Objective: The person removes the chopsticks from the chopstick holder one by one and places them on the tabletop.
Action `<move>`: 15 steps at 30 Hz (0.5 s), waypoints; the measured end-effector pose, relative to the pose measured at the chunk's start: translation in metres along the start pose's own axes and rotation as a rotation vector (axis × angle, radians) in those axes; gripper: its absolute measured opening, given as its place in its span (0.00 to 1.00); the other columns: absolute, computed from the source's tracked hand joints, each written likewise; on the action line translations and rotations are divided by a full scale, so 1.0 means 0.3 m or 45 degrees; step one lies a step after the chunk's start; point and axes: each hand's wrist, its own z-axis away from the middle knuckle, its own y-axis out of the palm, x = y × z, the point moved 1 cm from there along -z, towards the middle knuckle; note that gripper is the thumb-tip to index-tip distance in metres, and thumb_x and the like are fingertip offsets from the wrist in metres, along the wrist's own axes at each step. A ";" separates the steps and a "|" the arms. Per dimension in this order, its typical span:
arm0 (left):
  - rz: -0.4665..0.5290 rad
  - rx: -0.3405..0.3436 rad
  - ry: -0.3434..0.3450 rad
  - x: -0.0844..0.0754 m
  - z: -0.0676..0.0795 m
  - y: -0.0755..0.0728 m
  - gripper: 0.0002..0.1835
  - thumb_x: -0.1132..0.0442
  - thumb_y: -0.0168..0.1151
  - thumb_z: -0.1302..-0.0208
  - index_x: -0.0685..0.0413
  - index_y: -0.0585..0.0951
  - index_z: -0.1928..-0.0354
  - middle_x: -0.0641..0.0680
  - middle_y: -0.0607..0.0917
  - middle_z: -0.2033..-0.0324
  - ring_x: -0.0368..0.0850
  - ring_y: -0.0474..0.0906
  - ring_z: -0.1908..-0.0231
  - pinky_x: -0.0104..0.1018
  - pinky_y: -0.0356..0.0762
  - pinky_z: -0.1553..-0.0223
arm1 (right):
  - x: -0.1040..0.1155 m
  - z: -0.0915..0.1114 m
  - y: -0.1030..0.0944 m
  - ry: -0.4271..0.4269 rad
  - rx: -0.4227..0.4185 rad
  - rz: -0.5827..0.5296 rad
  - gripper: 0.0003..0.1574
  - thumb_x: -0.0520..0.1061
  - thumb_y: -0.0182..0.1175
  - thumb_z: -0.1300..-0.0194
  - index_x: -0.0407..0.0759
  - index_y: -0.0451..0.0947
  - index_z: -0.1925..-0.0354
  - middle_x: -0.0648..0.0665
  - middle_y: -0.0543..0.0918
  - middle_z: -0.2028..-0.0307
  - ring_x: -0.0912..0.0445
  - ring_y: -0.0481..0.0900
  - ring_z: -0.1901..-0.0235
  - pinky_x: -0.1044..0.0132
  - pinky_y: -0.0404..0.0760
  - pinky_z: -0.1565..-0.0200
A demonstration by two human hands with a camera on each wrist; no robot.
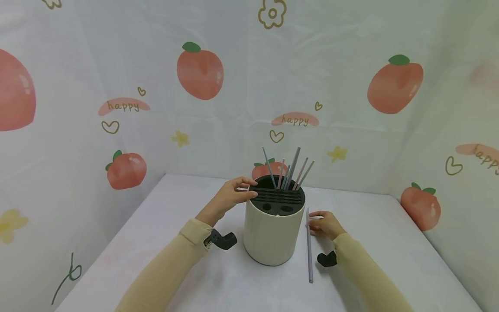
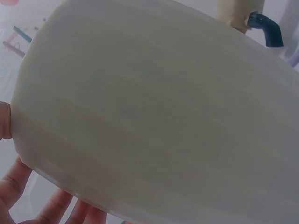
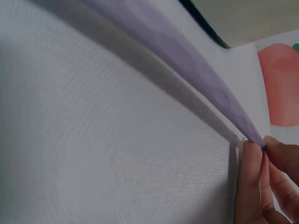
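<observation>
A cream pen holder (image 1: 270, 236) with a black slotted top (image 1: 278, 196) stands upright on the table. At its left rim my left hand (image 1: 230, 195) holds on, and the left wrist view shows fingertips (image 2: 53, 205) along the pale wall (image 2: 140, 116). Several thin coloured sticks (image 1: 295, 167) lean in the holder's rear opening. To the right of the holder, my right hand (image 1: 326, 225) pinches a thin purple stick (image 1: 309, 255) near its far end. In the right wrist view, thumb and fingertips meet on that purple stick (image 3: 187, 65), which casts a shadow on the tabletop.
The white table (image 1: 128, 260) meets a fabric backdrop (image 1: 234, 143) printed with peaches, on the back and sides. A dark wrist-camera mount (image 1: 224, 239) sticks out from the left sleeve, another mount (image 1: 326, 259) from the right.
</observation>
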 end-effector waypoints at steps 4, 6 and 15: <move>-0.002 0.008 0.009 -0.002 0.002 -0.003 0.20 0.56 0.65 0.37 0.51 0.78 0.44 0.59 0.72 0.39 0.57 0.71 0.40 0.48 0.76 0.45 | 0.003 -0.004 0.014 0.033 -0.025 0.068 0.28 0.30 0.60 0.39 0.22 0.64 0.43 0.48 0.80 0.75 0.62 0.79 0.77 0.70 0.83 0.72; 0.000 0.008 0.014 -0.002 0.002 -0.005 0.20 0.57 0.65 0.37 0.51 0.78 0.44 0.59 0.71 0.39 0.56 0.71 0.39 0.48 0.76 0.45 | 0.007 -0.007 0.020 0.046 -0.050 0.107 0.27 0.30 0.62 0.40 0.23 0.65 0.44 0.48 0.80 0.77 0.61 0.79 0.79 0.70 0.83 0.73; 0.010 -0.001 0.006 -0.007 0.000 -0.001 0.20 0.58 0.66 0.39 0.51 0.79 0.45 0.59 0.71 0.38 0.56 0.70 0.38 0.50 0.74 0.43 | 0.016 -0.021 0.023 0.096 -0.127 0.241 0.26 0.32 0.69 0.45 0.28 0.70 0.50 0.44 0.80 0.75 0.60 0.78 0.82 0.69 0.83 0.74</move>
